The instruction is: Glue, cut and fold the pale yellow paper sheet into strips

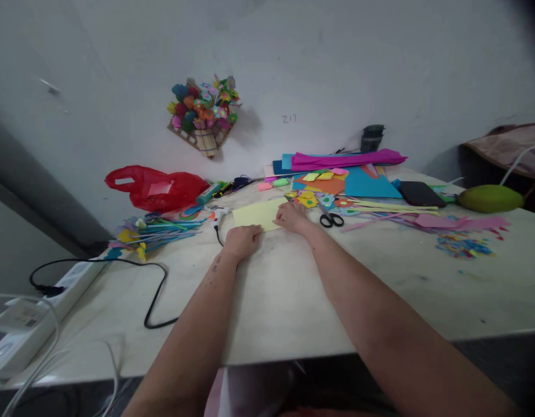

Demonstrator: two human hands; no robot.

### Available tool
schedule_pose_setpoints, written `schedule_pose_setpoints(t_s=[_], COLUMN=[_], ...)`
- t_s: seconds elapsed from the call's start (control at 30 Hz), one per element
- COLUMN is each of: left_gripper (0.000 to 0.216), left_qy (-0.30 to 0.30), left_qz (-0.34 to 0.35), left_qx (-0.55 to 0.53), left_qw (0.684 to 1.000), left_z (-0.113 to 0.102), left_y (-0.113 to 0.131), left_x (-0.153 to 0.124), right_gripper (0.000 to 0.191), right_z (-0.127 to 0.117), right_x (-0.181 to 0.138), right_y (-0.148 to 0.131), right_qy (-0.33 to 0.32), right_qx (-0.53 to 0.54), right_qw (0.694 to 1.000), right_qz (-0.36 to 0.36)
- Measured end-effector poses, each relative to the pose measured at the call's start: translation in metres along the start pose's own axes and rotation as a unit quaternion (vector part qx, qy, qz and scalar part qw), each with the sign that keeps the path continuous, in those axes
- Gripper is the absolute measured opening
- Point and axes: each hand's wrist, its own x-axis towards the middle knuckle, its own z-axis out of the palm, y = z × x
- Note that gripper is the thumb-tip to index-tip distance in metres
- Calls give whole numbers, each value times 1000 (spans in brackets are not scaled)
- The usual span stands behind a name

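— Yellow paper sheet (257, 214) lies flat on the table (293, 289), far from the near edge, with both hands on it. What grip?

— No real grasp. The left hand (242, 240) is loosely curled, knuckles up, pressing the sheet's near edge. The right hand (292, 216) lies flat with fingers spread on its right corner. Neither hand closes around anything.

— What crowds it?

— Black-handled scissors (331, 219) just right of the right hand, small paper flowers (310, 200) just behind it. A glue gun (219, 213) sits by the sheet's left end, its black cord (154, 289) looping toward a white power strip (71, 284). Further left, paper-flower stems (158, 230) and a red plastic bag (158, 188). Behind, stacked coloured paper (337, 165).

— Arm pose?

— Both forearms stretch straight forward from the near table edge, converging on the sheet.
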Motion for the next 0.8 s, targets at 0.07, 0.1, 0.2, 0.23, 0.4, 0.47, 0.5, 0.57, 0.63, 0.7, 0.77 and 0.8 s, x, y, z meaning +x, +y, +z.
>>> schedule_pose_setpoints(t_s=[0.07,0.1,0.2,0.23,0.4,0.47,0.5,0.57,0.63,0.7,0.77,0.8], left_gripper=[36,36,36,36,41,44,45,45,43,40,36,36], left_qy=[5,6,0,-2,-17,-28,-35,-41,-17,52,137,166], left_qz=[1,-2,-11,-11,40,76,86,92,86,41,-53,-107], left_qx=[1,2,3,2,-11,-16,-17,-18,-26,-50,-89,-120], left_qw=[1000,1000,1000,1000,999,997,996,995,996,997,985,973], left_z=[1,1,1,1,0,1,2,3,4,2,-1,-3], left_y=[0,0,0,0,3,5,5,5,3,2,2,3], left_x=[0,0,0,0,-1,-1,0,1,1,1,2,3], right_gripper=[19,18,15,15,21,23,24,27,28,28,29,30], right_z=[-3,-4,-3,-2,-1,-3,-4,-6,-7,-8,-7,-6], right_x=[-2,-3,-4,-3,-2,-2,-3,-4,-5,-4,-2,-1], right_y=[0,0,-1,-1,-5,-5,-5,-4,-3,-2,-1,-1], right_qy=[-14,-22,-29,-31,-34,-31,-30,-32,-31,-28,-17,-9], right_qx=[4,6,4,0,-21,-31,-35,-40,-39,-32,-18,-11], right_qw=[1000,1000,999,999,999,999,999,999,999,999,999,999], right_qz=[-15,-22,-31,-29,-21,-18,-11,8,21,26,31,35])
